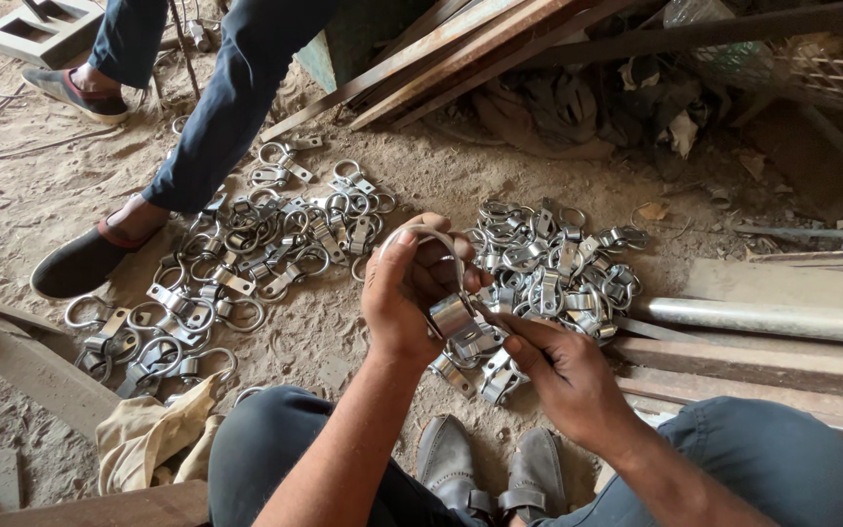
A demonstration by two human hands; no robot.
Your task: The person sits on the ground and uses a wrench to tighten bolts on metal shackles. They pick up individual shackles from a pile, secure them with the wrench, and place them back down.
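Flanking the clamp (pixel 456 317): clamp piles (pixel 558 263), another person's legs (pixel 217 107).

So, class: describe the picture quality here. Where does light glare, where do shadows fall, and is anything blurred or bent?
Head view: soft daylight, sharp throughout; bright glare on the metal clamp held in the left hand and right hand, and on the steel pipe; deep shadow under the planks at top; mild wide-angle bending at the edges; no motion blur that I can tell.

Clamp piles (pixel 246 263) (pixel 558 263) lie left and right of the hands (pixel 412 293)
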